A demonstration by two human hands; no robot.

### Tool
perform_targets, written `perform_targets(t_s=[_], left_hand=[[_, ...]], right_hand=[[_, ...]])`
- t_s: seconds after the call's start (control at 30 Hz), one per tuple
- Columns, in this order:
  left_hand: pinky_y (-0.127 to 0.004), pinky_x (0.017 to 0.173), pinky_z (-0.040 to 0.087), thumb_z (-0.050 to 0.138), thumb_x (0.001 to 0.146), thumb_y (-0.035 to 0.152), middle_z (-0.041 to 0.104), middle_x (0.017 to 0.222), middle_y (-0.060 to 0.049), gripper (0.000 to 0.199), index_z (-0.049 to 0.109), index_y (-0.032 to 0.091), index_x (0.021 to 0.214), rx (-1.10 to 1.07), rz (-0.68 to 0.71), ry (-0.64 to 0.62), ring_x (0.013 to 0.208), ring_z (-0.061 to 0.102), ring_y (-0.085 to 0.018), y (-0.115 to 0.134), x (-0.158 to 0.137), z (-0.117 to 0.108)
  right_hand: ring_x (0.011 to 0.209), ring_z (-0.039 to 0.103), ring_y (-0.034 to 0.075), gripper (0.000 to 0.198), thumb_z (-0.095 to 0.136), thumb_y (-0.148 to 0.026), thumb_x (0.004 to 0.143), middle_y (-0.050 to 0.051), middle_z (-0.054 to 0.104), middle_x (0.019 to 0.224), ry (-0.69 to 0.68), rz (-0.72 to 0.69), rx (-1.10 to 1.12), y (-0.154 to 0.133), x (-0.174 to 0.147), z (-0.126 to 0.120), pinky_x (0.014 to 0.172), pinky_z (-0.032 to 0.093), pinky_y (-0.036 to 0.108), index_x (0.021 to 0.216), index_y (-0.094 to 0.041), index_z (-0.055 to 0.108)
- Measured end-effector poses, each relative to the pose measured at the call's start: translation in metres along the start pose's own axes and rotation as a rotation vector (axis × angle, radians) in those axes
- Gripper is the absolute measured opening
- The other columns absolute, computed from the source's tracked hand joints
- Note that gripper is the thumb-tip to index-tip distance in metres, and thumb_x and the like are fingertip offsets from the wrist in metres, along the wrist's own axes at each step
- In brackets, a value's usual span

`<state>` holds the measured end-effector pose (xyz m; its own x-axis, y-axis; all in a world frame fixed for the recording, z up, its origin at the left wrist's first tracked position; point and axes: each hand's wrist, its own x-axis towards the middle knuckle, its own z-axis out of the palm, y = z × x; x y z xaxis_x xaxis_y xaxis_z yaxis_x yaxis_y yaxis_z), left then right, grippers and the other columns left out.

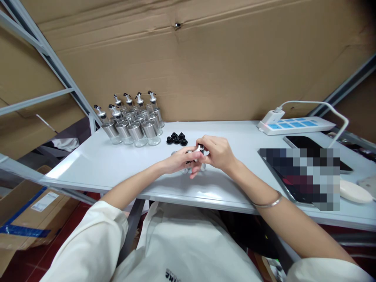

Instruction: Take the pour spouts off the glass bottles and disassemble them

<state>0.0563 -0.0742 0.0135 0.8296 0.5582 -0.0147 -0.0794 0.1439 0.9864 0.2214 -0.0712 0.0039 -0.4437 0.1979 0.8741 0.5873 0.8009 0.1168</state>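
Note:
My left hand (180, 160) is closed around a pourer spout (200, 149), silver with a black tip, over the middle of the white table. From the other side my right hand (216, 152) pinches the black top of the same spout. Other small silver and clear parts (202, 167) lie on the table under my hands, mostly hidden. Just behind my left hand sits a cluster of black plastic stoppers (177, 139). Several glass and steel oil bottles (137, 131) stand at the back left, some topped with pourer spouts (139, 98), some bare-necked.
At the right are a white power strip (302, 124) with a plugged-in charger (273, 116) and cable, a dark phone (296, 141), a blurred-out device (293, 196) and a white oval object (355, 192). Cardboard (205, 66) walls the back; a carton (38, 211) stands lower left.

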Motion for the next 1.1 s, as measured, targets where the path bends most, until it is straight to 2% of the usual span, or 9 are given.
perform_targets(t_s=[0.1,0.23,0.4,0.57,0.77,0.9,1.1], left_hand=[[-0.025,0.050,0.041,0.060,0.066,0.072,0.056,0.050,0.002,0.057,0.048,0.016,0.068,0.061,-0.009,-0.024,0.043,0.054,-0.010,0.001,0.000,-0.002],[-0.025,0.055,0.041,0.066,0.062,0.068,0.062,0.053,0.000,0.057,0.050,0.014,0.069,0.182,0.017,-0.088,0.045,0.056,-0.010,0.002,0.000,-0.004],[-0.022,0.052,0.038,0.072,0.054,0.066,0.057,0.044,0.004,0.057,0.047,0.015,0.065,0.316,-0.008,-0.001,0.042,0.051,-0.008,0.003,-0.001,-0.003],[-0.019,0.046,0.035,0.076,0.060,0.049,0.054,0.044,0.007,0.045,0.046,0.015,0.065,0.407,-0.013,0.040,0.040,0.049,-0.006,0.005,-0.004,-0.002],[-0.017,0.043,0.035,0.072,0.064,0.034,0.048,0.047,0.009,0.036,0.041,0.016,0.063,0.522,0.008,0.105,0.040,0.046,-0.004,0.004,-0.004,0.000],[-0.017,0.041,0.034,0.063,0.064,0.023,0.045,0.050,0.009,0.021,0.044,0.016,0.065,0.521,-0.002,0.145,0.040,0.043,-0.003,0.003,-0.003,0.002],[-0.016,0.039,0.030,0.056,0.061,0.018,0.044,0.052,0.009,0.012,0.046,0.016,0.065,0.544,-0.007,0.188,0.041,0.039,-0.003,0.005,-0.004,0.006]], right_hand=[[0.045,0.043,0.009,0.031,0.039,-0.039,0.093,-0.003,0.050,0.053,0.007,0.001,-0.007,-0.001,0.001,0.000,0.048,0.034,0.021,0.073,-0.019,0.052],[0.044,0.041,0.009,0.043,0.034,-0.050,0.093,-0.002,0.049,0.051,0.019,-0.029,0.016,-0.001,0.001,0.000,0.047,0.031,0.022,0.069,-0.019,0.051],[0.042,0.035,0.010,0.050,0.032,-0.058,0.091,-0.002,0.046,0.049,-0.024,-0.022,-0.015,0.001,-0.001,0.000,0.047,0.027,0.024,0.062,-0.020,0.047],[0.041,0.034,0.010,0.046,0.041,-0.056,0.088,-0.003,0.045,0.048,-0.030,-0.020,-0.057,0.000,-0.003,0.000,0.046,0.025,0.024,0.060,-0.020,0.046],[0.040,0.032,0.011,0.051,0.031,-0.055,0.092,-0.002,0.044,0.044,-0.049,-0.045,-0.158,0.001,-0.002,0.001,0.046,0.024,0.024,0.059,-0.019,0.047],[0.040,0.031,0.011,0.051,0.028,-0.049,0.094,-0.001,0.047,0.045,-0.054,-0.088,-0.229,0.002,-0.003,0.000,0.046,0.024,0.026,0.059,-0.019,0.048],[0.039,0.028,0.012,0.047,0.026,-0.039,0.095,-0.001,0.045,0.044,-0.024,-0.169,-0.312,0.001,0.001,-0.003,0.046,0.024,0.027,0.056,-0.020,0.045]])
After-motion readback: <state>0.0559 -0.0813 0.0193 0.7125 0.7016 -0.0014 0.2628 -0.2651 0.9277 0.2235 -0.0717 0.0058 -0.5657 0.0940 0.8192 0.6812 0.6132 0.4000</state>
